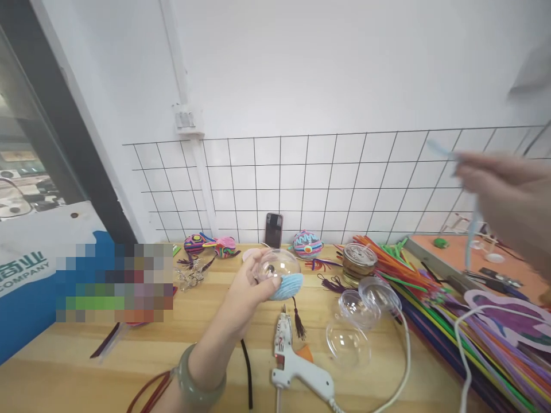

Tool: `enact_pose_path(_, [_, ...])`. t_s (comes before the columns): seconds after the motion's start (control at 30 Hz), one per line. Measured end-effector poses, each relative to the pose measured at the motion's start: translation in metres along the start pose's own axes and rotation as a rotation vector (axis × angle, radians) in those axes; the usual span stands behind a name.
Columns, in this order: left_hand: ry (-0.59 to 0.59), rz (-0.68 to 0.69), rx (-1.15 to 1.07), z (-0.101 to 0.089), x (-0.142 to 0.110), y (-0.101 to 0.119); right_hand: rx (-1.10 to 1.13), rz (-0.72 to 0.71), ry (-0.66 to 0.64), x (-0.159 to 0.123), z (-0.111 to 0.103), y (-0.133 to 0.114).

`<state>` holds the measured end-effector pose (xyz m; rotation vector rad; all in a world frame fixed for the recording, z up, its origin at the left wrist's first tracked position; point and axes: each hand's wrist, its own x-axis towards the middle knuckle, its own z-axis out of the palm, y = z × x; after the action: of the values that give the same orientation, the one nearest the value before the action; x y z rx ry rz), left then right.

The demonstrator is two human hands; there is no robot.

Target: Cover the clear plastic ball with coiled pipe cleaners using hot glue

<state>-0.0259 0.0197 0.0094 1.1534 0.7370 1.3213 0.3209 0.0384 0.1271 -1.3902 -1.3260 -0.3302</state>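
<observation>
Left hand [253, 281]: fingers grasp the clear ball [286, 261], its lower part covered in light-blue strands [287, 288], over the wooden table [142, 350] near the glue gun [302, 370]. Right hand [503, 178]: fingers pinch a loose blue strand [472, 226], raised well apart from the ball. Steady the ball by its bare wall, seat each strand flush against its neighbour, and keep fingertips off the glue gun's nozzle [283, 310]

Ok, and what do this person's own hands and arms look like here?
The left hand is ungloved, with a thick, smooth, rounded grey-green bangle around its wrist. The right hand is blurred but looks ungloved too. No sleeve shows on either side.
</observation>
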Motion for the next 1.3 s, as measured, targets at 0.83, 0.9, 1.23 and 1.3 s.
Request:
enact_pose_path(0.83, [-0.180,-0.117,0.022,0.016,-0.015,-0.001,0.256,-0.697,-0.394,-0.158,0.028,-0.053])
enact_pose_path(0.9, [-0.174,-0.133,0.024,0.017,-0.016,-0.002,0.263,-0.734,-0.374,-0.159,0.028,-0.051])
enact_pose_path(1.23, [-0.171,-0.167,0.014,0.020,-0.018,-0.002,0.371,-0.768,-0.339,-0.161,0.033,-0.060])
enact_pose_path(1.3, [-0.165,-0.167,0.016,0.020,-0.018,-0.002,0.341,-0.781,-0.307,-0.161,0.035,-0.062])
